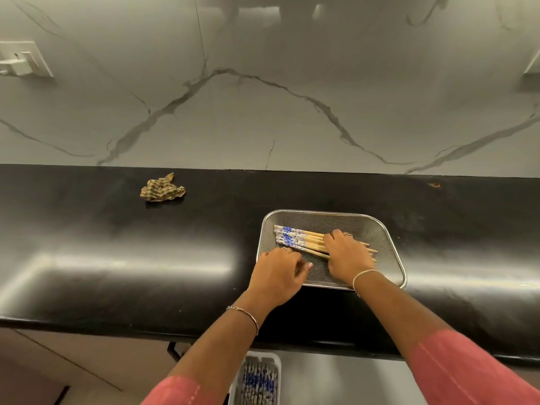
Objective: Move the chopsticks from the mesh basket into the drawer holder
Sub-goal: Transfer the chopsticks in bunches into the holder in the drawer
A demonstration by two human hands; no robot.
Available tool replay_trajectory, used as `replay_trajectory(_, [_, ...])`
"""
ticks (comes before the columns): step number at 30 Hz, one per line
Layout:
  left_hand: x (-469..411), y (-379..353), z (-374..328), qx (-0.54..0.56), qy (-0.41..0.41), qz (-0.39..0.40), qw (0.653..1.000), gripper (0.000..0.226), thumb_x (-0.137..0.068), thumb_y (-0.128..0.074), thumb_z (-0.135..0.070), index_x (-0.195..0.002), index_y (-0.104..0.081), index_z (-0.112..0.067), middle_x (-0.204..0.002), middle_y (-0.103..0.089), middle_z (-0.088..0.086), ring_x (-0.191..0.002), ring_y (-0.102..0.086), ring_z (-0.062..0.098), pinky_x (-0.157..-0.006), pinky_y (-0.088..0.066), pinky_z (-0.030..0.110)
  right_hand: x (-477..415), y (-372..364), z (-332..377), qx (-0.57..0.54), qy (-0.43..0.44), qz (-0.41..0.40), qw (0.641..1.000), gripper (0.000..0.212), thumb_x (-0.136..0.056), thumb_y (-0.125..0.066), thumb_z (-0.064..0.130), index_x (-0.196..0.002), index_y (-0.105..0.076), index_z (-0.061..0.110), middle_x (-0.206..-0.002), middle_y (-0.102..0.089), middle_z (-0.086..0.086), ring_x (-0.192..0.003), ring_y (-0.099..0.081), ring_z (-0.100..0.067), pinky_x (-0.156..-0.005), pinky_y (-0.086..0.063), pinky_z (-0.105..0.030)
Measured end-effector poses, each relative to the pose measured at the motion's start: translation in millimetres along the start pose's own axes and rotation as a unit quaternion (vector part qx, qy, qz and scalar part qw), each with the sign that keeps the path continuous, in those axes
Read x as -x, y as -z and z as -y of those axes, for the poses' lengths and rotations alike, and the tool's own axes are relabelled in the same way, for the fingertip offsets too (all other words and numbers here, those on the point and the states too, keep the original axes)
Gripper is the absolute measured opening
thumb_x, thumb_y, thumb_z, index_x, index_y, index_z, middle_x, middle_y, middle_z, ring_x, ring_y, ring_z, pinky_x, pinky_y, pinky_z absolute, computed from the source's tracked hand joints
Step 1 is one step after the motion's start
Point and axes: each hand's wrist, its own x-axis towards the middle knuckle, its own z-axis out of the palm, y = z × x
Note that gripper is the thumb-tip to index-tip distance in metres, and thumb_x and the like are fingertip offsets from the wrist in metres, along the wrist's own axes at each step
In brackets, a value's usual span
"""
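— How many baskets do we count on the counter?
— We count one mesh basket (377, 229), and one crumpled cloth (162, 189).
— And the chopsticks (295, 239) in it?
— We cannot count them exactly; a hand covers part.
— Hands?
— We count two, with one bracelet on each wrist.
— Holders?
— We see one drawer holder (257, 378).

Light: dim, even, from overhead.
Glare: broad white streaks on the black counter (117, 258), left and right of the basket (394, 258); soft reflections high on the marble wall (263, 97).
Shadows: faint, soft under the hands.
Focus: slightly soft throughout; sleeves blurred at the bottom.
Distortion: wide-angle; counter edge bows, corners stretch.
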Motion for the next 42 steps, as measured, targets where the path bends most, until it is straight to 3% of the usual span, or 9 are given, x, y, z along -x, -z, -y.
replay_trajectory(5, [0, -2, 0, 0.006, 0.004, 0.008, 1.000, 0.032, -0.096, -0.045, -0.044, -0.096, -0.066, -0.020, -0.092, -0.066, 0.000, -0.087, -0.057, 0.018, -0.079, -0.048, 0.037, -4, 0, 3, 0.101, 0.049, -0.024, 0.993, 0.029, -0.088, -0.055, 0.011, -0.116, -0.052, 0.012, -0.116, -0.056, -0.007, -0.101, -0.059, -0.025, -0.079, -0.052, -0.035])
replay_trajectory(13, [1, -2, -2, 0.010, 0.006, 0.008, 1.000, 0.029, -0.096, -0.045, -0.036, -0.097, -0.066, -0.016, -0.095, -0.067, 0.002, -0.089, -0.058, 0.019, -0.078, -0.046, 0.035, -10, 3, 12, 0.153, 0.058, -0.014, 0.986, 0.026, -0.089, -0.051, 0.004, -0.113, -0.059, 0.007, -0.109, -0.062, -0.010, -0.099, -0.062, -0.027, -0.078, -0.052, -0.038])
replay_trajectory(31, [5, -7, 4, 0.009, 0.004, -0.027, 1.000, 0.029, -0.096, -0.046, -0.035, -0.090, -0.066, -0.015, -0.087, -0.066, 0.002, -0.080, -0.059, 0.020, -0.071, -0.046, 0.035, -16, -1, 17, 0.184, 0.077, -0.026, 0.980, 0.027, -0.093, -0.043, 0.000, -0.109, -0.063, 0.005, -0.108, -0.065, -0.011, -0.098, -0.065, -0.028, -0.075, -0.053, -0.038])
replay_trajectory(38, [4, -9, 4, 0.008, 0.008, -0.035, 0.999, 0.029, -0.096, -0.047, -0.034, -0.088, -0.066, -0.014, -0.086, -0.066, 0.003, -0.080, -0.059, 0.021, -0.070, -0.047, 0.035, -10, 0, 10, 0.189, 0.104, -0.038, 0.976, 0.029, -0.097, -0.031, 0.004, -0.116, -0.054, 0.006, -0.113, -0.063, -0.010, -0.103, -0.063, -0.028, -0.080, -0.050, -0.038])
replay_trajectory(42, [4, -9, 2, 0.005, 0.009, -0.041, 0.999, 0.028, -0.096, -0.046, -0.033, -0.089, -0.065, -0.013, -0.089, -0.066, 0.006, -0.085, -0.059, 0.024, -0.073, -0.046, 0.037, -2, 18, 9, 0.152, 0.085, -0.040, 0.984, 0.025, -0.096, -0.034, 0.004, -0.116, -0.048, 0.007, -0.113, -0.066, -0.009, -0.101, -0.066, -0.028, -0.079, -0.050, -0.037])
